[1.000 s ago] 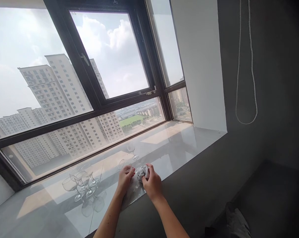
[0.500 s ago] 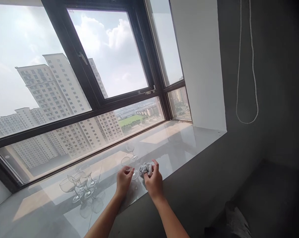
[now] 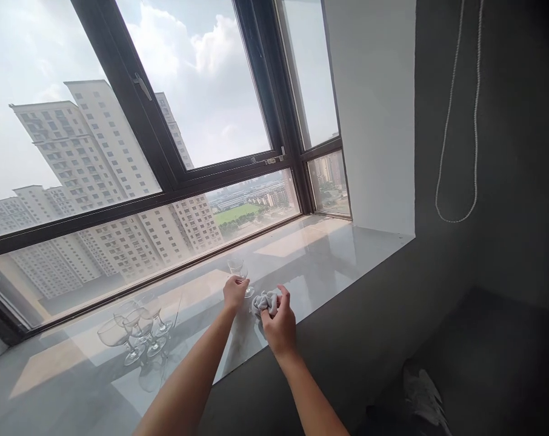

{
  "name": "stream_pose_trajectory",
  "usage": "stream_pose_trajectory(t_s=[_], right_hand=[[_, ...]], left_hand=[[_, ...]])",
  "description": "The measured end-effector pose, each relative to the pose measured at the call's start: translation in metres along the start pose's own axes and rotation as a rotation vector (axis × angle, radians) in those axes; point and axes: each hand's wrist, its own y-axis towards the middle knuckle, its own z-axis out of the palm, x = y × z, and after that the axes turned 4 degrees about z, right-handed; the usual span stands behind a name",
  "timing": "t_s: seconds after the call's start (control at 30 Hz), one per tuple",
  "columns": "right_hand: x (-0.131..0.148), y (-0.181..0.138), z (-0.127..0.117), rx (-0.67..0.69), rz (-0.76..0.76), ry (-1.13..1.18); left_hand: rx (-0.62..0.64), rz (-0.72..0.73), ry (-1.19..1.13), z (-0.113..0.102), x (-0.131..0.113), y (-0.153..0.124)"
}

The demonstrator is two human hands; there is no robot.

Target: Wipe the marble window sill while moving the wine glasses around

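My left hand [image 3: 236, 293] is closed, with its fingers at the stem of a clear wine glass [image 3: 242, 270] over the sill. Glass outlines overlap there, so I cannot clearly part the held glass from another one behind it. A crumpled light grey cloth [image 3: 263, 303] is bunched in my right hand [image 3: 280, 326], whose thumb and fingers grip it just right of the left hand. Farther left, a group of several stemmed glasses [image 3: 138, 321] stands upright on the glossy sill [image 3: 320, 260].
Behind the sill runs a large dark-framed window [image 3: 165, 197], with tall buildings outside. A white wall section [image 3: 374, 121] closes the sill's right end, and a looped blind cord [image 3: 477, 121] hangs beyond it. The sill's front edge drops off near my hands.
My left hand has moved away from the cloth, farther back on the sill, to the spot where a glass stands. The right hand keeps the cloth in almost the same place. The view has shifted slightly.
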Motion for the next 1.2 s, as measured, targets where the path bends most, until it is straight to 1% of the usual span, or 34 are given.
stream_pose_trajectory(t_s=[0.13, 0.2, 0.27, 0.37, 0.43, 0.47, 0.53, 0.6, 0.7, 0.73, 0.8, 0.87, 0.9, 0.93, 0.97, 1.0, 1.1, 1.2], right_hand=[[0.001, 0.0, -0.004, 0.027, 0.002, -0.006], [0.001, 0.0, -0.006, 0.041, 0.012, -0.015], [0.001, -0.001, -0.008, 0.049, 0.016, -0.01], [0.002, -0.001, -0.01, 0.052, 0.015, 0.009], [0.002, -0.002, -0.011, 0.064, 0.015, 0.012], [0.002, -0.003, -0.011, 0.071, 0.012, 0.008], [0.002, -0.004, -0.011, 0.08, 0.003, -0.005], [0.001, -0.004, -0.01, 0.083, -0.007, -0.027], [-0.001, -0.005, -0.009, 0.073, -0.011, -0.062], [-0.001, -0.005, -0.009, 0.07, -0.011, -0.072], [-0.002, -0.005, -0.008, 0.068, -0.01, -0.09], [-0.003, -0.006, -0.007, 0.081, -0.017, -0.113], [-0.004, -0.006, -0.006, 0.084, -0.024, -0.126], [-0.004, -0.007, -0.006, 0.086, -0.032, -0.137], [-0.005, -0.007, -0.006, 0.087, -0.04, -0.146], [-0.005, -0.007, -0.005, 0.086, -0.046, -0.153], [-0.006, -0.007, -0.004, 0.082, -0.052, -0.172], [-0.006, -0.007, -0.005, 0.096, -0.055, -0.188]], left_hand=[[0.055, -0.017, -0.035, -0.003, 0.0, 0.003], [0.054, -0.004, -0.005, -0.008, 0.003, -0.002], [0.049, 0.045, 0.062, -0.017, 0.007, -0.012], [0.052, 0.168, 0.211, -0.041, 0.019, -0.033], [0.039, 0.219, 0.316, -0.065, 0.028, -0.045], [0.018, 0.219, 0.358, -0.079, 0.032, -0.051], [-0.068, 0.169, 0.404, -0.107, 0.041, -0.06], [-0.177, 0.084, 0.414, -0.134, 0.048, -0.069], [-0.323, 0.004, 0.412, -0.169, 0.058, -0.086], [-0.386, -0.008, 0.42, -0.178, 0.061, -0.092], [-0.565, -0.059, 0.45, -0.193, 0.069, -0.102], [-0.757, -0.163, 0.463, -0.204, 0.079, -0.107], [-0.826, -0.221, 0.452, -0.208, 0.085, -0.107], [-0.865, -0.269, 0.434, -0.212, 0.091, -0.105], [-0.869, -0.3, 0.416, -0.214, 0.097, -0.103], [-0.845, -0.314, 0.401, -0.217, 0.102, -0.099], [-0.693, -0.337, 0.352, -0.219, 0.114, -0.088], [-0.581, -0.41, 0.235, -0.214, 0.117, -0.08]])
